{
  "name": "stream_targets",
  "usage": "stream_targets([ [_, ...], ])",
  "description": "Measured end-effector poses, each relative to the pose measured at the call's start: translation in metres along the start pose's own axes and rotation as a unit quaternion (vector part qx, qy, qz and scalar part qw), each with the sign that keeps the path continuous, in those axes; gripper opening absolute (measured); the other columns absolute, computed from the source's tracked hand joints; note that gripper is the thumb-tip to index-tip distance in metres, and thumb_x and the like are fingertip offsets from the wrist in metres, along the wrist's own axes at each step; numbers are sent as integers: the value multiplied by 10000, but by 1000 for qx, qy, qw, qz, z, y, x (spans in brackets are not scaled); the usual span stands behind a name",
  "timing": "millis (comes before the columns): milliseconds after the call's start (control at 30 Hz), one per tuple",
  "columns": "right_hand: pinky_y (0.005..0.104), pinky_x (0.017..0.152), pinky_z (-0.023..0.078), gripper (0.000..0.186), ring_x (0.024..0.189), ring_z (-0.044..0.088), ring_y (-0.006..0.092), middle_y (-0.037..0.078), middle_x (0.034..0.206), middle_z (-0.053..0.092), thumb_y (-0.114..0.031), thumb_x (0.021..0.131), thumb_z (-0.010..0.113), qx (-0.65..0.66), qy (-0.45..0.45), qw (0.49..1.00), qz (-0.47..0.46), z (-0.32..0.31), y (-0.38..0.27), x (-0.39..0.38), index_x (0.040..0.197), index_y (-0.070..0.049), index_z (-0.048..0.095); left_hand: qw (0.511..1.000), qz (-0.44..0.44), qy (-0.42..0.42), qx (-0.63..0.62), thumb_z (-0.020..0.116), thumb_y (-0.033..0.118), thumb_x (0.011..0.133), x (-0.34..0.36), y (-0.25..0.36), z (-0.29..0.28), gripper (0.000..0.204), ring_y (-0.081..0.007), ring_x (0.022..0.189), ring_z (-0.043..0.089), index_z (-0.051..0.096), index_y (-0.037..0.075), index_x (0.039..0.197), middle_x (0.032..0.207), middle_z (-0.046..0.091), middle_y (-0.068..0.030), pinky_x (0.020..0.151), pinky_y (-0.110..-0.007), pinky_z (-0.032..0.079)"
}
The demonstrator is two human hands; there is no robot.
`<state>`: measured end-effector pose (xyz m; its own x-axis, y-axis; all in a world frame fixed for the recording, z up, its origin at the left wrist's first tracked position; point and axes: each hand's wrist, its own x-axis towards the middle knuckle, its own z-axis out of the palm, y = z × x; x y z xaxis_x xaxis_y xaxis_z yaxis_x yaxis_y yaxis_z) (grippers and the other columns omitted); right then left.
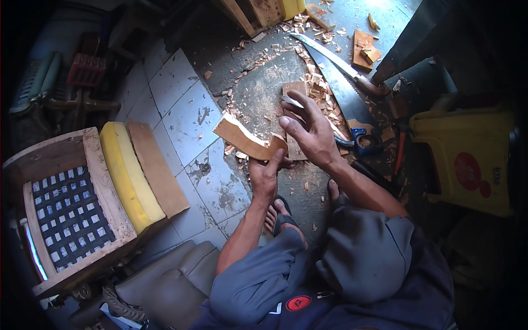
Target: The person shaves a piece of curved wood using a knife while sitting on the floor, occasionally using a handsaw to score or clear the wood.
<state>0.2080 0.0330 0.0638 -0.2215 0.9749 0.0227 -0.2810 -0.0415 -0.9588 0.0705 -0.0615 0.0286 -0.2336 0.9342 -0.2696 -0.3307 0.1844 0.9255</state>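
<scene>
My left hand [265, 173] grips a curved piece of wood [242, 137] from below, its pale cut edge facing up. To its right, my right hand [308, 126] is raised with curled fingers and the thumb apart; a pale flat object [288, 99] shows at its fingertips, too hidden to name. A wooden board [295, 88] lies beneath that hand among wood chips [316, 88]. Just beyond are a long hand saw [330, 77] with a blue handle [367, 140] and a long curved pale blade [324, 51] with a dark wooden handle.
A wooden seat frame with webbing [88, 135] and yellow foam beside a brown board [154, 165] stands left. A yellow plastic container [462, 154] and red-handled tool [400, 154] are right. A dark metal leg [401, 44], wood blocks [363, 49] and a wooden crate [258, 11] are beyond.
</scene>
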Motion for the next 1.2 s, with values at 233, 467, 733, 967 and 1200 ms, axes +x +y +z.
stream_targets([
  [233, 503, 957, 530, 943, 1140, 623, 429, 326, 1250, 572, -388, 864, 743, -396, -74, 909, -111, 40, 10, -23, 1487, 140, 271, 892, 205, 23, 403, 757, 190, 897, -5, -53, 6, 555, -352, 1141, 650, 502, -24, 1342, 1230, 632, -215, 966, -430, 507],
  [467, 472, 741, 548, 539, 824, 679, 343, 230, 942, 682, -287, 791, 654, -317, -32, 919, 234, 15, 22, -1, 1164, 81, 529, 959, 10, -28, 283, 808, 176, 838, -22, -47, 17, 578, -335, 1068, 660, 480, -51, 1257, 1127, 624, -213, 910, -415, 524],
  [733, 438, 648, 531, 446, 712, 659, 258, 159, 790, 676, -327, 790, 667, -136, 16, 953, 269, -5, 38, -5, 997, 67, 644, 903, 190, -28, 384, 792, 133, 849, -20, -49, 21, 591, -287, 939, 677, 404, -53, 1253, 1091, 619, -191, 825, -400, 562],
  [967, 488, 1106, 414, 861, 1340, 505, 388, 279, 1438, 515, -534, 944, 664, -208, -94, 945, 233, -33, 75, -3, 1516, 44, 381, 968, -44, 31, 243, 660, 245, 869, -2, -54, -33, 484, -232, 738, 665, 525, -13, 1256, 918, 685, -129, 691, -391, 537],
  [1200, 491, 953, 497, 345, 1160, 578, 420, 262, 1213, 601, -168, 948, 570, -616, -74, 782, 54, -130, 128, -30, 1242, 10, 543, 898, -70, -39, 432, 682, 289, 824, 28, -45, -60, 407, -308, 794, 681, 656, -32, 1074, 872, 695, -178, 738, -419, 530],
])
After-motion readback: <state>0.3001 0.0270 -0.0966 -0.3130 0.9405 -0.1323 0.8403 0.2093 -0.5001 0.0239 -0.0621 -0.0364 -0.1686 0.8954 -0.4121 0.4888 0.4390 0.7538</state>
